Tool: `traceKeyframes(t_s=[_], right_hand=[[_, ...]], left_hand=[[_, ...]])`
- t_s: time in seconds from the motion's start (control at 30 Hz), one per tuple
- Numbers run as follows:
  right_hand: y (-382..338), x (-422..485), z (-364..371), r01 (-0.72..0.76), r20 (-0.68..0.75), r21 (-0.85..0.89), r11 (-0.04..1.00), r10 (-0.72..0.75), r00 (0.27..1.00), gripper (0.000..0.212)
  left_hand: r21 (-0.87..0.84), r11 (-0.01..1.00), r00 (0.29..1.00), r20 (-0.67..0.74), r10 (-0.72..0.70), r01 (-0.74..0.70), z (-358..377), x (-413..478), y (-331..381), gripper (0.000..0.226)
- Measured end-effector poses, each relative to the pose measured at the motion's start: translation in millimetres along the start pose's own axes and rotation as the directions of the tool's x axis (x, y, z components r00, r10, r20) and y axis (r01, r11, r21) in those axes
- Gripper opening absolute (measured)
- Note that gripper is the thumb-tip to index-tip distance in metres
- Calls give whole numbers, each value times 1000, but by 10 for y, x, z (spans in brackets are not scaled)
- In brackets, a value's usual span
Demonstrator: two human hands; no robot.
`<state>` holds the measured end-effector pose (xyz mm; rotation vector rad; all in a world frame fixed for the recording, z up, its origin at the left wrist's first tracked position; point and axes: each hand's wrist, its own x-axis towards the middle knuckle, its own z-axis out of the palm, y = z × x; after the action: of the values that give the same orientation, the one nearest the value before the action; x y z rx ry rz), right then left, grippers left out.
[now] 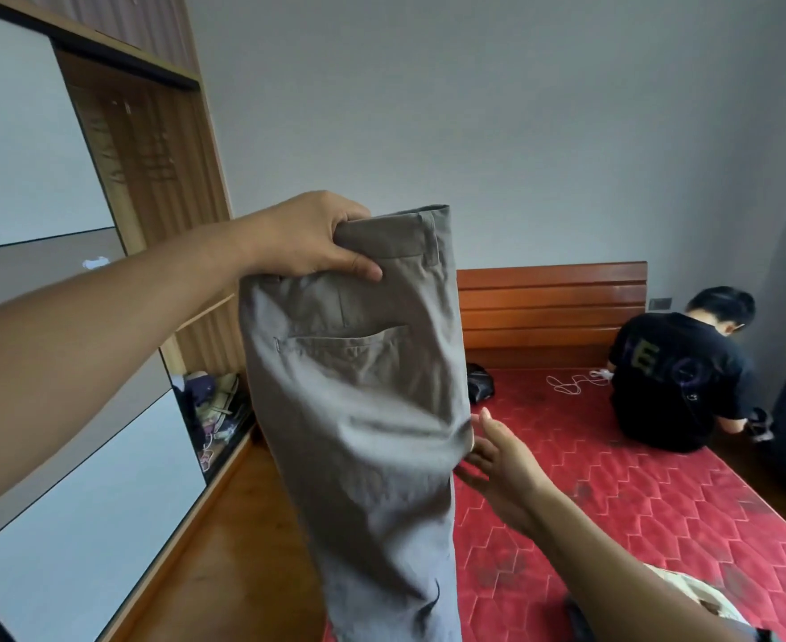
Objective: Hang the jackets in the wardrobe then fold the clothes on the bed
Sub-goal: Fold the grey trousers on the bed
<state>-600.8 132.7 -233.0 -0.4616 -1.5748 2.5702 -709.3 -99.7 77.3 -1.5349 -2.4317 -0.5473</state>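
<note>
Over the red bed (659, 525), grey trousers (358, 410) are gripped at the waistband by the left hand (307, 238), the right hand (502, 461) held open beside them; folding is judged barely begun.

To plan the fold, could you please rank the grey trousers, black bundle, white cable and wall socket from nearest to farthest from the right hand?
1. Grey trousers, just left of the right hand.
2. Black bundle and white cable, far up the red mattress: too close to call.
3. Wall socket, farthest, high at right.
</note>
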Motion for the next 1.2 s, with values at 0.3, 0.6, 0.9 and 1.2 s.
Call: traceKeyframes(t_s=[0.3, 0.6, 0.9, 1.2], right_hand=[[-2, 28, 209, 36, 52, -140, 989, -29, 998, 50], [-36, -129, 92, -157, 300, -231, 960, 224, 927, 66], [-137, -200, 146, 58, 112, 197, 979, -81, 990, 21], [-381, -223, 12, 340, 88, -404, 849, -335, 938, 9]], left_hand=[[-24, 999, 999, 8, -39, 39, -37, -181, -116, 44], [-46, 997, 997, -32, -68, 66, -126, -243, -211, 44], [-111, 989, 995, -33, -98, 94, -247, -295, -328, 44], [-158, 984, 996, -29, -83, 77, -261, -260, -279, 49]])
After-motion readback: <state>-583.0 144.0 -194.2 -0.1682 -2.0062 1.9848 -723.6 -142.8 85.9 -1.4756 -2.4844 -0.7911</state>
